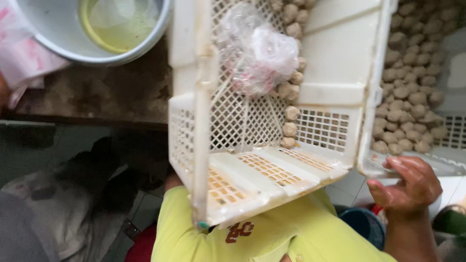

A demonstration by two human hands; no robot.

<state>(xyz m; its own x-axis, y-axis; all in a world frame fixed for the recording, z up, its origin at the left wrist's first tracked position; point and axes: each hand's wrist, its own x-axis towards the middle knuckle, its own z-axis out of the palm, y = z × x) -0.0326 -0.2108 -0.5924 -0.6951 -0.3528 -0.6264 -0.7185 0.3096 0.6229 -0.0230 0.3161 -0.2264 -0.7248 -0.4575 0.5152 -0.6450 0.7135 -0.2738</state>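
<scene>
At lower right, the wet right hand (407, 187) grips the white lattice plastic crate's (335, 92) rim

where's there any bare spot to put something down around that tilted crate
Free: the brown countertop between the metal basin and the tilted white crate. Crowded: the second crate at the right hand is packed with meatballs.

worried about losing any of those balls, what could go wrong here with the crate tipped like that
The white crate is steeply tilted, and the beige balls sit in a loose line along one wall, so they may roll out. The right hand grips only the edge of the second crate, which could slip. The left hand is hidden.
</scene>
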